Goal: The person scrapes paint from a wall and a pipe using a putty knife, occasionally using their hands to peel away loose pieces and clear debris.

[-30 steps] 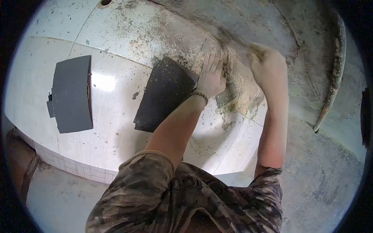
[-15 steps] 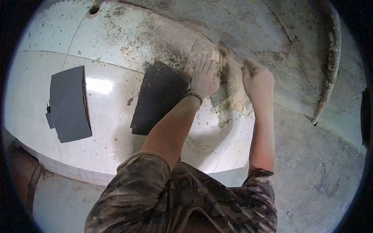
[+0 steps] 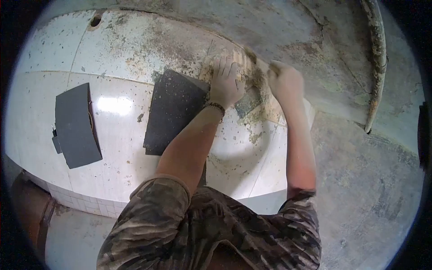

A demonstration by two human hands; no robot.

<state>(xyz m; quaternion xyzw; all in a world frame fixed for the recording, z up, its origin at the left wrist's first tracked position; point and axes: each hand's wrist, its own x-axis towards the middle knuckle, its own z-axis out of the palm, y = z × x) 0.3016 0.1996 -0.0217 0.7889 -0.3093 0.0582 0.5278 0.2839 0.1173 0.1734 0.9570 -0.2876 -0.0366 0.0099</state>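
Observation:
My left hand lies palm down with fingers stretched out on the debris-strewn back part of the white tiled surface. A dark band circles its wrist. To its right, my right hand is closed, raised near the wall-side edge; what it grips, if anything, cannot be made out. Between the hands a small grey-green piece rests on the dusty tile. Large dark grey sheets lie just left of my left hand, partly under my left forearm.
Another dark grey sheet lies at the left, over a smaller dark piece. A round hole is in the surface at the back left. The stained wall rises behind, and a crusted pipe runs down at the right.
Both hands appear slightly farther left, as do the sheets and the hole, since the camera view has shifted. My left hand stays flat and my right hand stays closed.

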